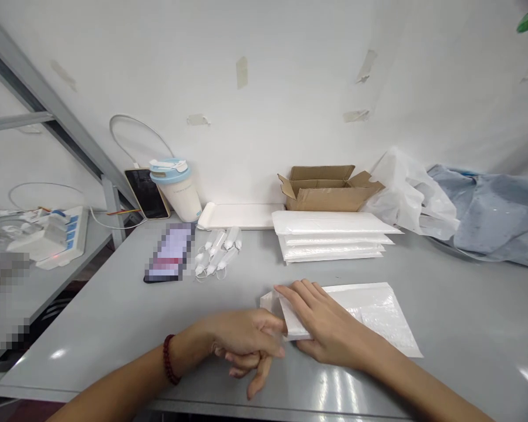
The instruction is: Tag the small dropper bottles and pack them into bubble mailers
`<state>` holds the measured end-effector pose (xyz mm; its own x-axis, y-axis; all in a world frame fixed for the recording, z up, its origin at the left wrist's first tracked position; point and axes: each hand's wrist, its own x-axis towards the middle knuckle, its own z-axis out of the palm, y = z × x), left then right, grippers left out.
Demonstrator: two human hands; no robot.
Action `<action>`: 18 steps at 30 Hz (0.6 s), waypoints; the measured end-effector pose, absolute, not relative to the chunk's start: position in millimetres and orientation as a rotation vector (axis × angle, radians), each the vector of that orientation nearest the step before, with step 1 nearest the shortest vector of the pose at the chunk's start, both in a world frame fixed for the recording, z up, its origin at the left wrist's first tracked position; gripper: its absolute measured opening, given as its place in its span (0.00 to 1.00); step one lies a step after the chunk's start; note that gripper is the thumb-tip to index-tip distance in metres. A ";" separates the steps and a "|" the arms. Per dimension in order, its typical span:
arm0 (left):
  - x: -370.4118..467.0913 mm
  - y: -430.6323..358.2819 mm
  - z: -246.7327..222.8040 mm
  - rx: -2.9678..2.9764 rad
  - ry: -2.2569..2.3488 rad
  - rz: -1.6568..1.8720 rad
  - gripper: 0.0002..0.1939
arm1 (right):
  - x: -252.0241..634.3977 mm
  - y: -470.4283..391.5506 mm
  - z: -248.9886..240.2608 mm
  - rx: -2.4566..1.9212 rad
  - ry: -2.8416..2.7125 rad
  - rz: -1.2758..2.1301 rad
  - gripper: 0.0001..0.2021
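A white padded envelope [378, 313] lies flat on the grey table in front of me, its flap end to the left. My right hand [319, 319] rests over that end with the fingers spread, pressing on the envelope. Beside it on the left, my left hand [250, 343] has its thumb and index finger at the envelope's edge, with the other fingers apart; whether it pinches anything there is hard to make out. Behind the envelope stands a stack of white padded envelopes [332, 234]. Several small clear bottles [217, 252] lie to the left of the stack.
At the back are a lidded cup [180, 193], a leaning phone [147, 193], a white tray [246, 215], an open cardboard box [330, 198] and a white plastic bag [411, 196]. Another phone [171, 252] lies at the left. Blue-grey fabric [497, 211] sits at the right; a power strip [73, 237] is far left.
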<state>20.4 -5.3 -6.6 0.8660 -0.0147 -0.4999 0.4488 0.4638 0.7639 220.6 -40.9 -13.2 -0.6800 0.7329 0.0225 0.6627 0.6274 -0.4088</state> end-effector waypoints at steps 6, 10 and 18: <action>9.6 4.1 0.0 1.167 0.824 0.086 0.10 | 228.9 -39.3 -9.4 -1.165 -2.596 0.595 0.37; 1.3 7.8 1.5 1.405 1.182 0.403 0.15 | 237.5 -37.8 -1.9 -1.198 -2.506 0.647 0.39; 18.0 -9.2 -12.8 1.507 0.951 0.221 0.21 | 237.7 -37.6 -2.3 -1.120 -2.550 0.200 0.36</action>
<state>18.0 -9.2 -12.8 0.6383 0.6637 -0.3900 0.4237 0.1201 0.8978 237.7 -37.6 -2.3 -0.6273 0.7352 0.2569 0.6861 0.6778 -0.2644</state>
